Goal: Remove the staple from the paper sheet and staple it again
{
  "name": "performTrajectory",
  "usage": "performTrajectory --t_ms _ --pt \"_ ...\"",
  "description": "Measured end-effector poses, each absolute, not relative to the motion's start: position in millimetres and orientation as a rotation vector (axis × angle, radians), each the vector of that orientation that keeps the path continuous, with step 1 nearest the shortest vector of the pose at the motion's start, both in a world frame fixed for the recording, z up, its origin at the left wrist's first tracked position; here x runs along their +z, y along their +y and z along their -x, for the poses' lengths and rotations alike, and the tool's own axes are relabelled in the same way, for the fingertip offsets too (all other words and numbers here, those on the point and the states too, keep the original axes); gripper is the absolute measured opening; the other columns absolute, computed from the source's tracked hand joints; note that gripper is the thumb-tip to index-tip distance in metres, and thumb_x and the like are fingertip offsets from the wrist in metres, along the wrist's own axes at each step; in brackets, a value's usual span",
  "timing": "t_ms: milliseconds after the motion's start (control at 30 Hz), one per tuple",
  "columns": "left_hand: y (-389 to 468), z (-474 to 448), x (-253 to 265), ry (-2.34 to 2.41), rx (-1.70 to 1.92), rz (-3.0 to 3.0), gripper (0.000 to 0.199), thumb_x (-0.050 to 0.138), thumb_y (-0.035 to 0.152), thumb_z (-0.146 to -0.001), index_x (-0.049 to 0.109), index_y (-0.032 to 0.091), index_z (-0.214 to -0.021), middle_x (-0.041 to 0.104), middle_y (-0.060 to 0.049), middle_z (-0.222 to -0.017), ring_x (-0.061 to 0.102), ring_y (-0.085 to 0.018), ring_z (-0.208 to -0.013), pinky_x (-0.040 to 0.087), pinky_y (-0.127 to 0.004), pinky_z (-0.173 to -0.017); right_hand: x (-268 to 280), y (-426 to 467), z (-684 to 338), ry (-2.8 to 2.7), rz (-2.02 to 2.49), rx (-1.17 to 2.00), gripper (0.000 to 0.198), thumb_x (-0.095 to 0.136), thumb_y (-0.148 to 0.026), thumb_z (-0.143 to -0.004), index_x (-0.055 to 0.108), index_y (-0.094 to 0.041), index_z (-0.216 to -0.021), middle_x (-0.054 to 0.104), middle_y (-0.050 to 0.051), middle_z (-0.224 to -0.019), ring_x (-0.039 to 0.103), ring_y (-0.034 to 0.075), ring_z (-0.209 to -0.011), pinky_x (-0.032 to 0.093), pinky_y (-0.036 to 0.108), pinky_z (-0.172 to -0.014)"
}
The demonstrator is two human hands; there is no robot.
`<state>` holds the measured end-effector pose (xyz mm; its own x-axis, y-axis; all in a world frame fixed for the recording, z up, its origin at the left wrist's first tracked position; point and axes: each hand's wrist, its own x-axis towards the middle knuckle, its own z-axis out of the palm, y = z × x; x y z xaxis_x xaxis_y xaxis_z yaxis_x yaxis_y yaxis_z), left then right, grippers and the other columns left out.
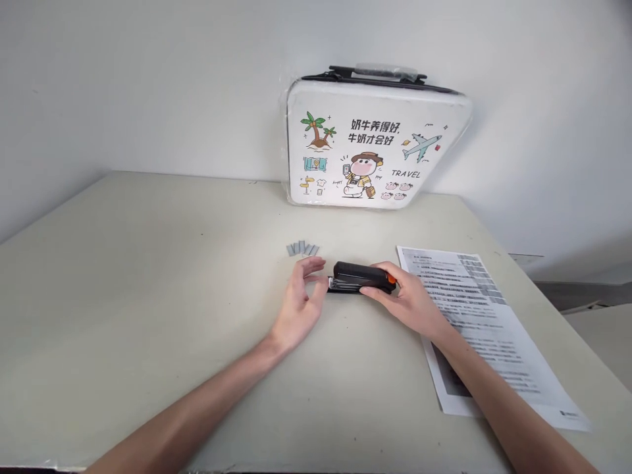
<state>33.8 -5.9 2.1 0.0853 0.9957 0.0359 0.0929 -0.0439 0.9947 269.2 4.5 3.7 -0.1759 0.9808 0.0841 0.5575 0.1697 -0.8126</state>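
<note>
A black stapler (363, 275) with an orange part at its rear end lies on the table, its front end toward the left. My right hand (402, 296) grips the rear end, thumb on the near side and fingers on the far side. At the front tip is my left hand (301, 299), its fingers curved loosely and apart from the thumb. The left thumb is at or against the stapler's tip; whether it presses there I cannot tell. Several small grey strips of staples (302, 248) lie just beyond my left hand.
Printed sheets of paper (474, 322) lie on the right, partly under my right forearm. A white case (375, 141) with cartoon prints and a black handle leans against the wall at the back. The pale table (148, 296) ends at a right edge beyond the paper.
</note>
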Motion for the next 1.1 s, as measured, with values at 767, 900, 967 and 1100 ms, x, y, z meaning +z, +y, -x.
performTrajectory --t_ms 767,900,967,1100 --pt "25.4 4.5 -4.8 1.618 1.150 -2.258 0.026 0.044 0.010 -0.098 0.064 0.020 -0.113 0.062 -0.012 -0.113 0.053 -0.029 -0.106 0.050 -0.047 -0.093 -19.4 8.4 -268.6 -1.640 1.372 0.898 0.042 0.036 -0.059 -0.109 0.062 -0.030 -0.126 0.074 0.006 -0.125 0.069 0.025 -0.119 0.050 0.046 -0.109" --pt "22.4 1.0 0.0 1.526 1.288 -1.962 0.021 0.045 0.013 -0.099 0.060 0.021 -0.110 0.062 -0.011 -0.115 0.058 -0.026 -0.108 0.053 -0.038 -0.083 -16.7 7.7 -266.8 -1.637 1.389 0.913 0.042 0.037 -0.059 -0.109 0.062 -0.030 -0.128 0.074 0.006 -0.126 0.068 0.025 -0.120 0.049 0.045 -0.110" --pt "22.3 0.7 5.6 1.510 1.356 -1.782 0.017 0.045 0.018 -0.101 0.059 0.022 -0.109 0.062 -0.010 -0.119 0.060 -0.024 -0.108 0.052 -0.035 -0.081 -13.5 6.6 -265.1 -1.627 1.409 0.896 0.043 0.036 -0.058 -0.109 0.063 -0.030 -0.127 0.074 0.006 -0.125 0.067 0.025 -0.122 0.049 0.044 -0.110" --pt "24.0 1.9 12.8 1.468 1.387 -1.504 0.018 0.045 0.028 -0.104 0.061 0.022 -0.106 0.067 -0.008 -0.115 0.063 -0.022 -0.108 0.051 -0.038 -0.093 -5.0 2.6 -261.7 -1.760 1.447 0.844 0.042 0.044 -0.060 -0.106 0.067 -0.028 -0.120 0.075 0.006 -0.122 0.069 0.026 -0.115 0.054 0.041 -0.100"
